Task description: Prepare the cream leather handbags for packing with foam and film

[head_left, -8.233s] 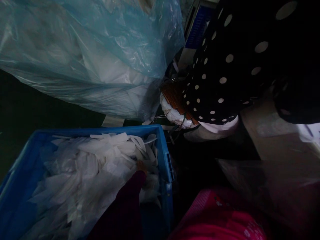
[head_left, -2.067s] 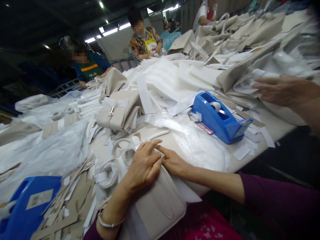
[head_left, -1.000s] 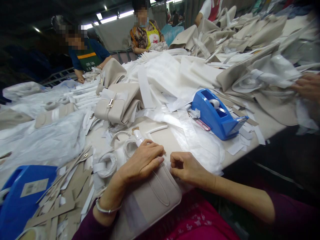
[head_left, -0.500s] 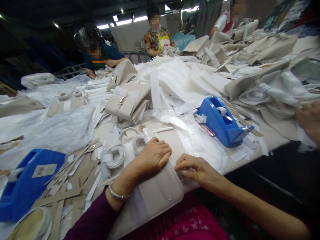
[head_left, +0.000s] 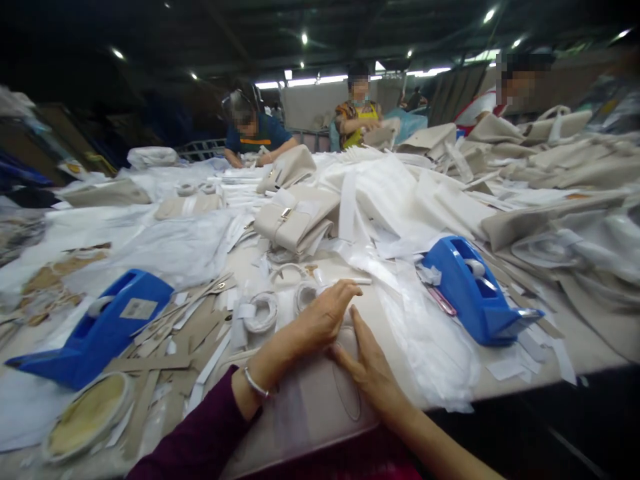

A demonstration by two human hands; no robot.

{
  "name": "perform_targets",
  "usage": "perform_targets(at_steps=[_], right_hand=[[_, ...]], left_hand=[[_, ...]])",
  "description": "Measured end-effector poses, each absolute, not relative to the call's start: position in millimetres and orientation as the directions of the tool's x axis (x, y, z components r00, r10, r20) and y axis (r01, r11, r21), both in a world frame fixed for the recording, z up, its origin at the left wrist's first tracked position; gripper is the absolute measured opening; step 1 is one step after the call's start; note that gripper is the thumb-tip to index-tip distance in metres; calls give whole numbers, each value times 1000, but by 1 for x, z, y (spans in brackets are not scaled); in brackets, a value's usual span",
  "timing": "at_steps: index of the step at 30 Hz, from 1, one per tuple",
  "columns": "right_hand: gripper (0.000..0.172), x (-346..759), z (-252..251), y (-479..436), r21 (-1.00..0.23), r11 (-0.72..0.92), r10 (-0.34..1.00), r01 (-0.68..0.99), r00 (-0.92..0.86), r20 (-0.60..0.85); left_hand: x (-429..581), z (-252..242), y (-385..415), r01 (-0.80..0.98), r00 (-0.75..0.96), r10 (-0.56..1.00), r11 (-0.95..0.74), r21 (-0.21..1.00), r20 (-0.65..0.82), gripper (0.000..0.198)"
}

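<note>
A beige bag piece (head_left: 320,407) with a stitched loop outline lies at the table's front edge. My left hand (head_left: 320,317), a silver bangle on its wrist, rests over the far part of the piece with its fingers bent together; what is under them is hidden. Close beside it, my right hand (head_left: 367,367) lies on the piece with thumb and fingers apart. Just beyond my hands are a wrapped strap coil (head_left: 260,313) and a beige bag with a metal clasp (head_left: 295,220).
Blue tape dispensers stand at the right (head_left: 473,290) and left (head_left: 117,320). Beige strips (head_left: 160,363) and a tape roll (head_left: 87,417) lie at the left. White sheets (head_left: 390,193) are piled beyond. Several people work across the table.
The view has turned left and tilted up. My right hand has moved in from beside the piece onto it, close to my left hand. The person's hand at the far right has left the view.
</note>
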State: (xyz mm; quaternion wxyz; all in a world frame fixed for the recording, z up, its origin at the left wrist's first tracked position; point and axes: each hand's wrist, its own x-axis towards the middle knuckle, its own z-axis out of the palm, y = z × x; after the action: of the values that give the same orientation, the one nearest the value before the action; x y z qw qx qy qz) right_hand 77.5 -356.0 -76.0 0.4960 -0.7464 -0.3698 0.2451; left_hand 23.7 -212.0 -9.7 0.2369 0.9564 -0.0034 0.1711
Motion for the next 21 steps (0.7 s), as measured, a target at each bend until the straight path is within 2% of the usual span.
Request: perform_targets(at_steps=[2, 4, 5, 7, 9, 11, 18, 21], right_hand=[[81, 79, -75, -358, -906, -260, 796, 335, 606, -5], [81, 79, -74, -360, -900, -270, 793, 343, 609, -5], [81, 78, -74, -360, -899, -272, 793, 343, 610, -7], [83, 77, -74, -360, -897, -279, 792, 342, 611, -13], [84, 78, -73, -359, -894, -284, 792, 347, 610, -15], [84, 80, -72, -360, -889, -284, 800, 359, 600, -13], [77, 115, -89, -400, -807, -356, 805, 471, 593, -10], [76, 140, -89, -411, -673, -326, 827, 664, 545, 137]], left_hand=[[-12, -2, -204, 87, 859, 280, -905, 417, 428, 39], [-59, -7, -195, 378, 659, 576, -810, 449, 484, 41], [-84, -13, -193, 492, 537, 697, -716, 495, 475, 46], [-128, -30, -192, 584, 421, 850, -522, 622, 317, 58], [-153, -44, -198, 562, 421, 897, -372, 739, 131, 67], [-159, -49, -205, 517, 436, 899, -288, 806, 42, 73], [-124, -40, -226, 450, 477, 879, -241, 860, -4, 85], [-114, -47, -229, 395, 522, 853, -223, 891, -18, 90]])
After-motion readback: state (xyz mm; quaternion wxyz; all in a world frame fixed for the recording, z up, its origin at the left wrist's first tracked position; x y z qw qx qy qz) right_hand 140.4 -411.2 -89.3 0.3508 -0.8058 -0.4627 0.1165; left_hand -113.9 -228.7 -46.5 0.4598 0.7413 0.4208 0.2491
